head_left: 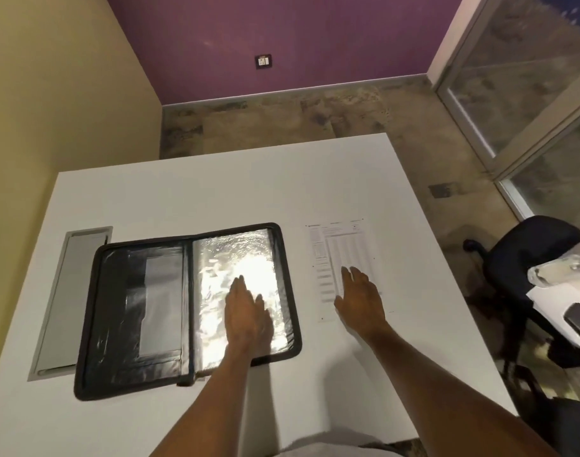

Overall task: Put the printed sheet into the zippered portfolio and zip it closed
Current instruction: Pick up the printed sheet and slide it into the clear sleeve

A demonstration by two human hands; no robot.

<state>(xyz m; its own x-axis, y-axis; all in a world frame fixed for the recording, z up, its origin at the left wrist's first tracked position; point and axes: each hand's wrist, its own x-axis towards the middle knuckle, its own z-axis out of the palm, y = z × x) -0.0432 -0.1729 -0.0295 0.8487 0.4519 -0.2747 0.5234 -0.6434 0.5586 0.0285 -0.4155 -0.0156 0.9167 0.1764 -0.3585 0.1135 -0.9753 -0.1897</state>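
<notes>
Nearest me, my left hand (247, 313) lies flat and open-fingered on the glossy right panel of the opened zippered portfolio (143, 311), pinning it and gripping nothing. At about three o'clock from it my right hand (359, 293) rests spread and empty on the near half of the printed sheet (339, 252), which lies flat on the white table (216, 189) just beside the portfolio. I judge the pickup goes best by dragging the sheet toward six o'clock, pinching a lifted edge, then sliding it under the clear sleeve while the left keeps that panel still.
</notes>
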